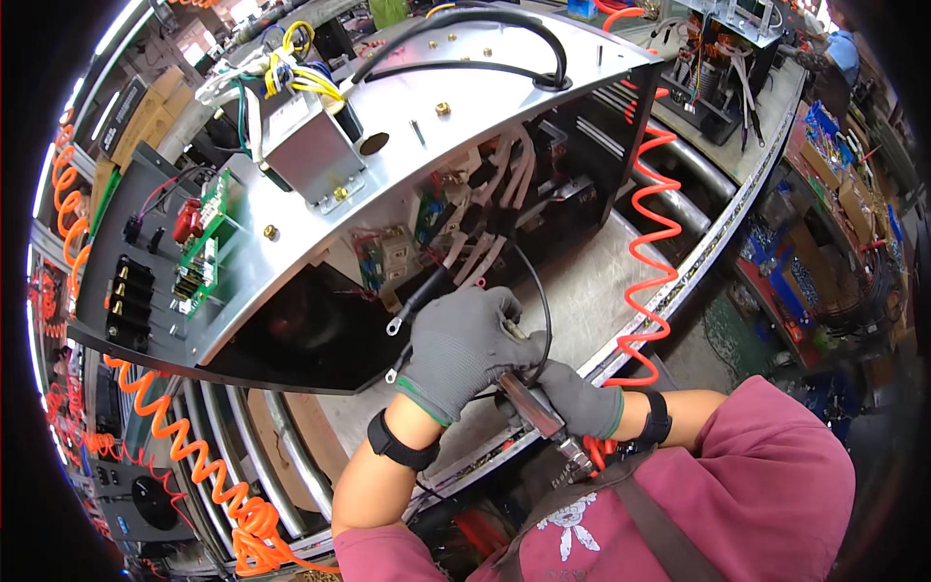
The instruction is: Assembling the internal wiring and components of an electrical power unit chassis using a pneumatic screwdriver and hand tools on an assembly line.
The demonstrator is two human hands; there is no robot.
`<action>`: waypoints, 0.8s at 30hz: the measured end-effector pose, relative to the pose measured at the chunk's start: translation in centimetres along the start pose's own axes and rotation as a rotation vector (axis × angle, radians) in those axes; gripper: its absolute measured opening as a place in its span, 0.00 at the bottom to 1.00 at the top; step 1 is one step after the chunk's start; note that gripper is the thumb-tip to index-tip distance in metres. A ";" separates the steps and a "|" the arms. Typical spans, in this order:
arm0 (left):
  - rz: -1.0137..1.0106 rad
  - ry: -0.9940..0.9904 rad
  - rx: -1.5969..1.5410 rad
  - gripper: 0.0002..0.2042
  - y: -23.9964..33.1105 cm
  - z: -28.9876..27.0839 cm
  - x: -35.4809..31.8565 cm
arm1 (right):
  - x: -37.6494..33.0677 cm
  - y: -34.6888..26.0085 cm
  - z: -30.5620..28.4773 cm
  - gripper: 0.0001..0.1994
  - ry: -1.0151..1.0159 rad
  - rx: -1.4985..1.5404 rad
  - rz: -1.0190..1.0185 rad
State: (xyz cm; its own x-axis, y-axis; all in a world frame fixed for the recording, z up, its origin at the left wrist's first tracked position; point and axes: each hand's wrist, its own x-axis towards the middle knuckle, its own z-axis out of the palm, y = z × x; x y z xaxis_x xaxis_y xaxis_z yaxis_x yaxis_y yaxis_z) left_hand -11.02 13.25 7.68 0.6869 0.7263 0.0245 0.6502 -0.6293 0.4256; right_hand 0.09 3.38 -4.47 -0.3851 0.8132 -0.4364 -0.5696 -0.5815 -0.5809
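Note:
My left hand [456, 339], in a grey knit glove, is closed with its fingertips drawn together in front of the open metal cabinet [320, 383]. What lies in its fingers is hidden. My right hand [584, 400], gloved the same, is closed around a metal air tool [533, 405], its fingers mostly hidden. An air fitting [577, 456] joins the tool's lower end to an orange hose. A thin black cable [547, 301] comes out of the cabinet and loops down between my hands. Beside my left hand, a thick black cable [421, 294] ends in a ring terminal [394, 327].
On the cabinet's top panel stand a transformer [312, 150] and green circuit boards [208, 257]. Coiled orange hoses [652, 233] hang on both sides. Metal rollers [291, 456] lie under the cabinet. Another open unit [713, 78] stands at the far right, near parts bins [800, 281].

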 end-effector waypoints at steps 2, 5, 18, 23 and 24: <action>-0.011 -0.018 -0.003 0.21 -0.1 0.0 0.0 | -0.4 0.0 0.3 0.19 -0.015 0.031 -0.021; -0.002 0.022 -0.038 0.21 -0.4 0.3 -0.2 | -0.5 0.0 0.4 0.19 -0.081 0.162 -0.067; 0.024 0.018 -0.039 0.18 -0.3 0.3 -0.1 | -1.2 -0.6 2.8 0.15 0.052 -0.139 -0.153; 0.003 -0.014 -0.078 0.21 -0.4 0.2 -0.2 | -1.8 -0.6 1.0 0.19 -0.141 0.050 -0.074; 0.017 -0.008 -0.064 0.21 -0.5 0.3 -0.1 | -1.6 -0.6 1.0 0.20 -0.137 0.052 -0.073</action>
State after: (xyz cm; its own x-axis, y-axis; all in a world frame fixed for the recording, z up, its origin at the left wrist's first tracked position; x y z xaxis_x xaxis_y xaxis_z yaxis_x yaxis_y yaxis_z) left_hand -11.33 13.40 7.24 0.7003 0.7134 0.0250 0.6168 -0.6223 0.4820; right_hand 0.35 2.44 -2.72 -0.4348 0.8509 -0.2949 -0.6350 -0.5219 -0.5696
